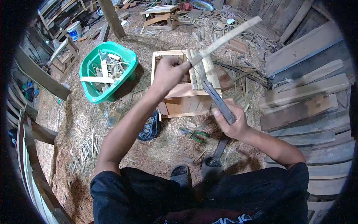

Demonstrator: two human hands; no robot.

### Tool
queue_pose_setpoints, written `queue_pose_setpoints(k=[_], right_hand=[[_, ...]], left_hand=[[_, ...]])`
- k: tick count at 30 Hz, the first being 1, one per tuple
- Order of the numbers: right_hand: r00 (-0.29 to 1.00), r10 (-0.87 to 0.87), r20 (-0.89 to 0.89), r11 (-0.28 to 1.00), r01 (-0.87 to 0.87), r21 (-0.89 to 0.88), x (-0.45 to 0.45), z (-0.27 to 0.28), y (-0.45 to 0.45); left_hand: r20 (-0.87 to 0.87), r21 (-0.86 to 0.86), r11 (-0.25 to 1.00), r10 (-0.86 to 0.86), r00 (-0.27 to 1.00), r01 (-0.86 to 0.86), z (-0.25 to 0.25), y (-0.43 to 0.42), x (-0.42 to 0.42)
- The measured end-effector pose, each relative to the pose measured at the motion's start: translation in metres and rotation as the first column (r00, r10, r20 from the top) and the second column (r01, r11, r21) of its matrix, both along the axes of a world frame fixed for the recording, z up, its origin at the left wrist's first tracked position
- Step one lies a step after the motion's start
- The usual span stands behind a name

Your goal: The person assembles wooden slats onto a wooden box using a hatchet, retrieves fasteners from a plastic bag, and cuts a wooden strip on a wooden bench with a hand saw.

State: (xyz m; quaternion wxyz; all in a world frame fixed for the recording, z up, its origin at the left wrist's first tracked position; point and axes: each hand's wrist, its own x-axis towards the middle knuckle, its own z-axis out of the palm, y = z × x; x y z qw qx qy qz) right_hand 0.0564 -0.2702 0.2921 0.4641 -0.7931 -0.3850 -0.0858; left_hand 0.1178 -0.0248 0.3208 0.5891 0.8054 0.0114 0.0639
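Observation:
My left hand [172, 74] is closed around one end of a pale wooden strip [231, 36], which slants up to the right above a wooden box frame [189, 106]. In my right hand [235, 121] is a dark, narrow tool [220, 100] pointing up and left. It looks like a knife, but its thin front end is hard to make out against the wood. Several wooden slats [209, 74] lie across the top of the box. Green-handled pliers [195, 134] rest on the ground below it.
A green tub [86, 91] with wood offcuts stands left of the box. A black plastic bag [150, 128] sits near my left forearm. Boards [309, 89] are stacked along the right side. Behind the box is a small wooden stool [160, 18]; wood shavings cover the floor.

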Motion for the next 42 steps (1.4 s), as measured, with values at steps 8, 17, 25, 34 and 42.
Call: queue_pose_setpoints(k=[8,17,25,34,42], right_hand=[[0.997,-0.044,-0.056,0.999,0.043,-0.019,0.000,0.003,0.004],[0.939,-0.134,-0.317,0.989,0.149,0.021,0.001,0.025,0.006],[0.931,-0.262,-0.253,0.942,0.303,0.141,0.014,0.004,-0.014],[0.917,-0.207,-0.342,0.967,0.245,0.072,0.007,-0.005,-0.022],[0.914,-0.219,-0.341,0.972,0.234,0.003,0.006,-0.007,-0.026]], left_hand=[[0.035,-0.090,0.996,-0.009,0.999,0.012,-0.005,0.003,-0.002],[-0.073,-0.108,0.985,-0.144,0.987,0.136,-0.014,-0.006,-0.007],[-0.301,-0.532,0.844,-0.117,0.947,-0.065,-0.053,-0.001,-0.007],[-0.316,-0.159,0.987,-0.071,0.946,0.021,-0.075,0.015,0.014],[-0.191,0.071,0.997,-0.007,0.982,0.021,-0.091,0.013,0.025]])
